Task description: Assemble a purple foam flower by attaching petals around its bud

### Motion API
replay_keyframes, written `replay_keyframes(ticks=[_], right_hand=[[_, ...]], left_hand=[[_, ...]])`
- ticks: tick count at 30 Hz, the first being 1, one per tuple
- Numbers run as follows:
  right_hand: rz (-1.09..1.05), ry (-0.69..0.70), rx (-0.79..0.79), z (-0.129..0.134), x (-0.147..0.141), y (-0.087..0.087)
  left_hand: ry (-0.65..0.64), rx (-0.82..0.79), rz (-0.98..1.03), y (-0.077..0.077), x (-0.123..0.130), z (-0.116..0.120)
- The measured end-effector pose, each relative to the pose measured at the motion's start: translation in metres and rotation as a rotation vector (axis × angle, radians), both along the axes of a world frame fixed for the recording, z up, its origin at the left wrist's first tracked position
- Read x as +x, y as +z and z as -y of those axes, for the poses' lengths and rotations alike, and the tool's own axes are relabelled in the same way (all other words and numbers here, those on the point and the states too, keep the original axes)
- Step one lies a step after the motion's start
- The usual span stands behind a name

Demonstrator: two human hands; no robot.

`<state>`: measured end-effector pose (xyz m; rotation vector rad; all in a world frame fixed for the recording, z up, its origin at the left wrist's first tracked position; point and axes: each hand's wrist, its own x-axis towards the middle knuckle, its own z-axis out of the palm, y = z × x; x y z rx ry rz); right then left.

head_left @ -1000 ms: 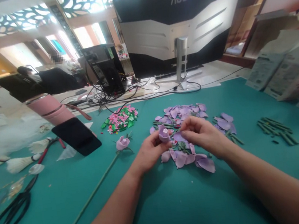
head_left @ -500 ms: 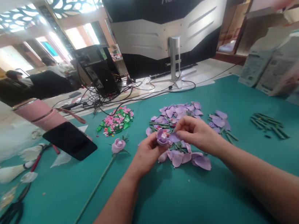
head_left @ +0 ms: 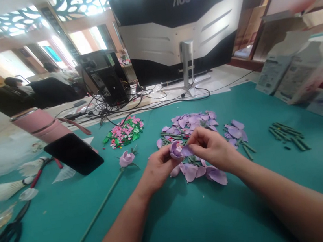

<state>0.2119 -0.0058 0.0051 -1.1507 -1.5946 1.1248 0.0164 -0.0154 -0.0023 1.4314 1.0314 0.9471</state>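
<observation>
Between the fingers of my left hand [head_left: 160, 165] is a small purple toy flower head [head_left: 176, 150] with a pale centre. My right hand [head_left: 209, 146] pinches a loose purple petal [head_left: 186, 150] right beside the flower head; whether the two touch I cannot tell. Under and behind both hands spreads a pile of purple petals [head_left: 193, 121], with green stem pieces among them. Nearer me lie more loose petals [head_left: 217, 176]. Left of my left hand, a finished-looking purple rose [head_left: 126, 158] on a long green stem [head_left: 98, 214] lies on the green mat [head_left: 175, 222].
Pink and green pieces [head_left: 125, 131] are heaped at the back left, green stem pieces [head_left: 288, 134] at the right. A phone [head_left: 75, 154] leans by a pink bottle [head_left: 38, 123]. Black scissors [head_left: 9, 240], shuttlecocks [head_left: 11, 189], a monitor [head_left: 181, 35] and boxes [head_left: 298, 71] stand around.
The flower head in my left hand has turned slightly, its opening now more toward the petal. My right hand has shifted a little left with the petal. The view has moved slightly.
</observation>
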Motion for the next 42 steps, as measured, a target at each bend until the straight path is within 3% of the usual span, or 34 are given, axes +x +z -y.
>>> replay_keyframes(ticks=[13, 16, 22, 26, 31, 42], right_hand=[[0.107, -0.033, 0.091, 0.005, -0.002, 0.002], [0.042, 0.039, 0.130, 0.003, 0.001, 0.004], [0.068, 0.014, 0.180, 0.004, 0.008, 0.002], [0.006, 0.090, 0.138, 0.008, 0.006, -0.008], [-0.082, 0.044, 0.128, 0.009, 0.000, -0.018], [0.060, 0.082, 0.354, 0.006, -0.002, -0.008]], left_hand=[[-0.043, 0.058, -0.073, -0.005, -0.001, 0.000], [-0.002, 0.051, -0.017, -0.006, 0.000, 0.000], [0.089, 0.075, 0.147, 0.000, 0.001, 0.004], [0.077, 0.032, 0.249, -0.002, 0.002, 0.005], [0.022, -0.007, 0.315, -0.011, 0.002, 0.001], [0.024, 0.057, 0.118, -0.006, -0.002, -0.001]])
